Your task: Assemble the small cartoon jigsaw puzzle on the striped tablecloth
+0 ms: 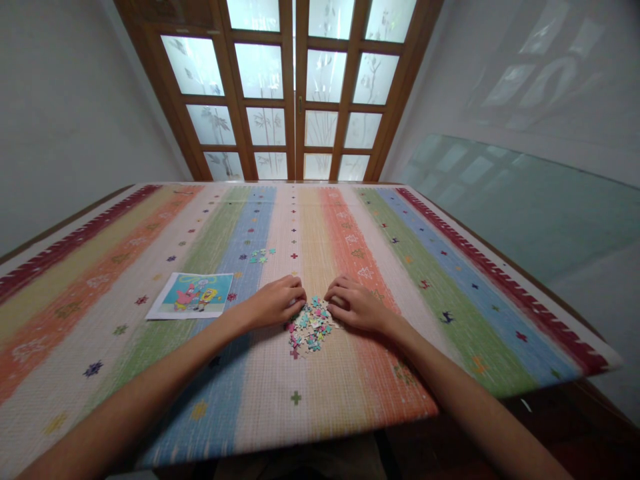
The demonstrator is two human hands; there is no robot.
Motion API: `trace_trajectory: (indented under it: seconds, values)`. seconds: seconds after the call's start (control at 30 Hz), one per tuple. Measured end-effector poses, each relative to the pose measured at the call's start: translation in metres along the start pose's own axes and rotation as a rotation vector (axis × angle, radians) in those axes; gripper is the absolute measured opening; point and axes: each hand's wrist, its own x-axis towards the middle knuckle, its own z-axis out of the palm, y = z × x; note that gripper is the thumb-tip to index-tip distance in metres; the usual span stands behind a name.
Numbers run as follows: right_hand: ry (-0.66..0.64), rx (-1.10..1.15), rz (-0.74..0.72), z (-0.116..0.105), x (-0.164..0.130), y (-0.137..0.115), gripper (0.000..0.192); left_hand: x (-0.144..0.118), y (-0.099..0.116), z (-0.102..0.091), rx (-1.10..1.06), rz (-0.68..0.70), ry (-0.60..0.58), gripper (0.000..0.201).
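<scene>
One table (450, 280), spread with a striped cloth, near edge cut off by the frame. One wooden door (295, 93) with frosted panes beyond, top cropped. One printed cartoon picture (193, 295) flat on the cloth, left of the hands, detail too small to read. One heap of puzzle pieces (311, 325) at centre, too many and too small to count. One lesser cluster of green pieces (262, 255) farther back. Two hands: left hand (276, 301) and right hand (354, 304), fingers curled, flanking and touching heap; grasp of any piece not discernible.
</scene>
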Motion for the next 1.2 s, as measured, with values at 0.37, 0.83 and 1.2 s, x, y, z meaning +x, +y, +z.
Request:
trace_trajectory:
  seconds: [0.37,0.83,1.2]
  values:
    - [0.079,-0.042,0.106,0.001,-0.001,0.008,0.008,-0.001,0.010,-0.002,-0.120,0.040,-0.008,0.027]
    - [-0.098,0.133,0.119,-0.011,-0.003,0.004,0.009,0.009,0.013,0.008,-0.100,0.085,0.019,0.022]
    - [-0.170,0.136,0.135,-0.015,-0.001,0.002,0.003,0.005,0.009,0.002,-0.215,0.116,0.028,0.020]
